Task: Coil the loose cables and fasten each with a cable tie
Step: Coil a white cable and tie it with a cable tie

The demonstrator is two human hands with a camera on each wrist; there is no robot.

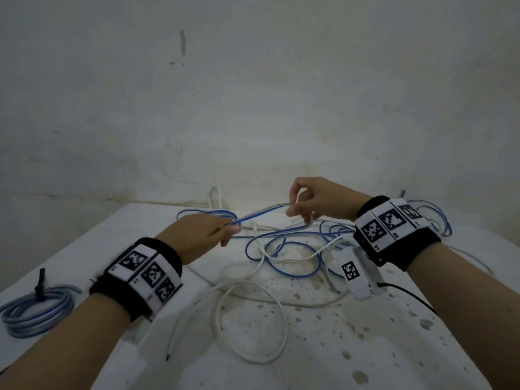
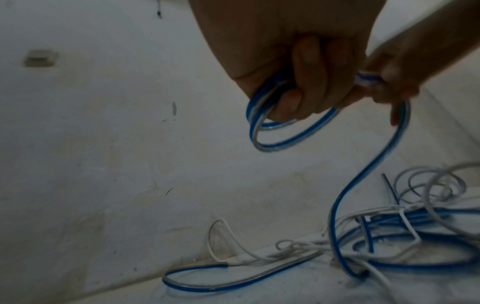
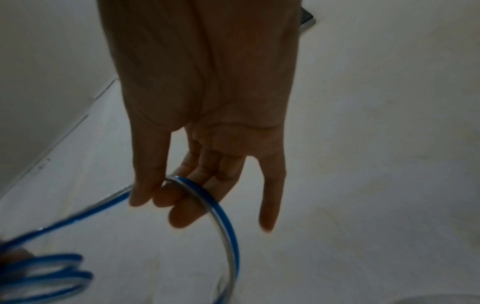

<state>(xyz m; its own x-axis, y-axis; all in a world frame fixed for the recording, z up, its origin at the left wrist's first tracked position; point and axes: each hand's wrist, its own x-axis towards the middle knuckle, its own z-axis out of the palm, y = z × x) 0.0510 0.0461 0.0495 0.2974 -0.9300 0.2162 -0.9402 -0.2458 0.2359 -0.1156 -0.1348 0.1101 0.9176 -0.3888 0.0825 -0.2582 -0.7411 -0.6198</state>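
Now coiling blue cable (image 1: 261, 216) | left hand (image 1: 197, 235) gripping small loops (image 2: 272, 131) above table (image 1: 365, 347) | right hand (image 1: 312, 201) pinching taut span, stretched left-right between hands | slack trailing down-right into tangle with white cable (image 1: 253, 305) | finished tied coil (image 1: 36, 311) far left.

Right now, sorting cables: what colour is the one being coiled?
Blue with a clear stripe; clearest in the left wrist view.

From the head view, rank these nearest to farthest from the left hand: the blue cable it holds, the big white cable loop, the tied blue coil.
1. Blue cable: gripped in the left hand.
2. White cable loop: below, toward the table's near edge.
3. Tied blue coil: far left.
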